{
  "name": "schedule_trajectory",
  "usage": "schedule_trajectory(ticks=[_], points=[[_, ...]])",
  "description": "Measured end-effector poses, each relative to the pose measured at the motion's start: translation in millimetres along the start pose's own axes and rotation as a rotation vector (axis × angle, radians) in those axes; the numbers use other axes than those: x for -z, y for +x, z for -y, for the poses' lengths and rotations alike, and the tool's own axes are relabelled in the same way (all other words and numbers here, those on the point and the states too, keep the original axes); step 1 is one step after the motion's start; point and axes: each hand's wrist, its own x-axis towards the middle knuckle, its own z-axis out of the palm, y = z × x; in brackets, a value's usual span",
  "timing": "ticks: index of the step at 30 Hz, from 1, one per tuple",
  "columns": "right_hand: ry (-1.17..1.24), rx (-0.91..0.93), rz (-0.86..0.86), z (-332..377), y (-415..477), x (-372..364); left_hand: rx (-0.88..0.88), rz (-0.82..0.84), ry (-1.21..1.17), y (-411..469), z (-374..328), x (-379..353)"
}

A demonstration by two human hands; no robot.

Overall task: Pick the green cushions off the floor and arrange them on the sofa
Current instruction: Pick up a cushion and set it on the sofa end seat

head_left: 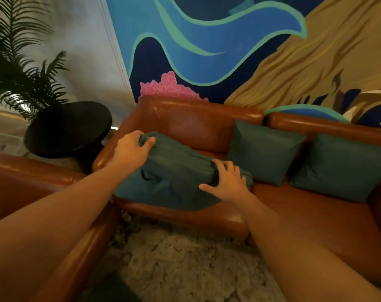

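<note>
- The left hand [132,150] grips the top corner of a green cushion [174,177]; the right hand [226,183] presses on it with spread fingers.
- It lies tilted at the left end of the leather sofa [185,123], not yet propped.
- At its 3 o'clock, the middle cushion [263,149] and right cushion [342,166] already lean on the backrest.
- The dark shape [111,288] at 6 o'clock on the rug [185,258] may be another cushion; I cannot tell.

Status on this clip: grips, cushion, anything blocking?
Left-hand grip pinches corner of green square fabric cushion; right-hand grip presses its edge. Cushion tilted on brown leather sofa seat, left end. Nothing blocking.
</note>
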Motion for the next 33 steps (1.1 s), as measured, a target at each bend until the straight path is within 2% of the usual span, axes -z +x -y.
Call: schedule_trajectory(ticks=[2, 5, 8, 12, 15, 19, 23, 27, 33], points=[[0.025, -0.060, 0.078, -18.3, 24.1, 11.9, 0.014, 0.010, -0.048, 26.9, -0.6, -4.1], [0.154, -0.169, 0.072, -41.2, 57.9, 20.4, 0.020, 0.017, -0.114, 58.4, -1.3, -5.4], [0.434, -0.465, -0.013, -62.9, 99.8, 21.4, 0.053, 0.036, -0.253, 95.1, 9.2, -3.2], [0.875, -0.777, -0.096, -75.5, 155.2, 21.9, 0.184, 0.065, -0.543, 161.0, 32.4, -7.3], [1.172, -0.860, -0.118, -60.3, 190.1, 19.1, 0.274, 0.107, -0.684, 209.6, 44.0, -20.0], [1.074, -0.853, -0.260, -49.6, 241.6, 12.8, 0.321, 0.166, -0.606, 272.9, 66.2, -33.7], [0.755, -0.817, -0.402, -37.8, 281.8, 12.0, 0.349, 0.236, -0.415, 333.9, 95.1, -48.8], [0.506, -0.747, -0.421, -25.9, 317.2, 27.8, 0.409, 0.201, -0.323, 376.0, 117.4, -83.5], [0.394, -0.715, -0.377, -36.2, 387.9, 30.2, 0.528, 0.166, -0.215, 436.0, 151.0, -153.1]])
